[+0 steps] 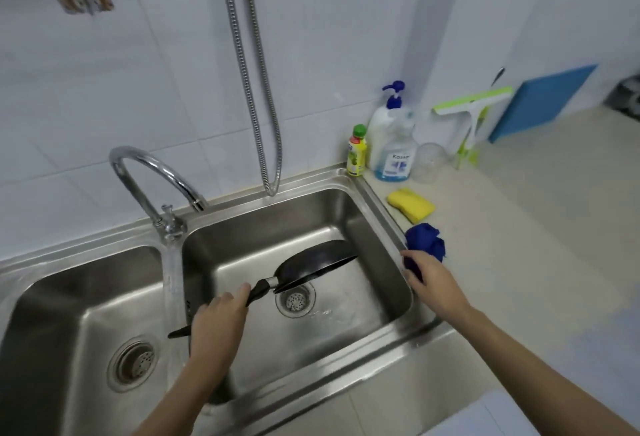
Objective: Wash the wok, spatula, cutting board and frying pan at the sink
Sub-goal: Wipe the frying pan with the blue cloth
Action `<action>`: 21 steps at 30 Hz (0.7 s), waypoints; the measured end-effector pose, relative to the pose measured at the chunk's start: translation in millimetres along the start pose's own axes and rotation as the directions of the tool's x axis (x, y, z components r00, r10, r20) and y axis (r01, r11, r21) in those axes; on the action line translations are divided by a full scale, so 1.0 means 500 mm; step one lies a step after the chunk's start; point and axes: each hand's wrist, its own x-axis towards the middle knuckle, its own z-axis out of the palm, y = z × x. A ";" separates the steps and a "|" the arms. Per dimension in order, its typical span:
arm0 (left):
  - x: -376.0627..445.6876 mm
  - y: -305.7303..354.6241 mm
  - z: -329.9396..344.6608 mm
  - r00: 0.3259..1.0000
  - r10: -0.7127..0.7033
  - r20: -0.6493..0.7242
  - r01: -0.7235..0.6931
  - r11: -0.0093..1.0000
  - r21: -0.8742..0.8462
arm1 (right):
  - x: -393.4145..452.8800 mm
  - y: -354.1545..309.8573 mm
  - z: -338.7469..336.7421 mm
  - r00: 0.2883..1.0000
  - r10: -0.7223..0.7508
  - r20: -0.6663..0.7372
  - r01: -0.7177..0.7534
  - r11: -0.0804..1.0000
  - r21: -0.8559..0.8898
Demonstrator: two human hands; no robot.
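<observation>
Yellow sponge (pixel 411 208) on counter, near sink corner. Soap pump bottles (pixel 391 137), small green-capped bottle (pixel 356 151), green squeegee (pixel 471 113) against the wall tiles.

Sink (pixel 349 208): brushed stainless, satin sheen, wet. Faucet (pixel 152 172) + hose (pixel 254 89): polished chrome, hose ribbed. Frying pan (pixel 317 264): dark, semi-gloss coating; handle matt black plastic w/ metal collar. Blue cloth (pixel 427 243): soft fabric, crumpled. Yellow sponge (pixel 412 205): matt. Wall tiles (pixel 173 54): glossy white. Countertop (pixel 540 227): matt beige.
</observation>
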 end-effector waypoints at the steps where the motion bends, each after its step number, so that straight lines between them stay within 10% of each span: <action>1: 0.006 0.011 -0.004 0.999 -0.004 0.033 0.005 0.999 -0.038 | 0.006 0.008 -0.004 0.998 -0.032 -0.046 0.030 0.999 -0.040; 10: 0.054 0.076 -0.022 0.896 -0.264 0.358 0.426 0.736 -0.526 | 0.115 0.063 0.024 0.952 0.306 0.016 -0.296 0.931 -0.212; 21: 0.027 0.124 -0.050 0.846 -0.175 0.504 0.520 0.487 -0.702 | 0.068 0.076 0.029 0.962 -0.086 -0.259 0.121 0.985 0.120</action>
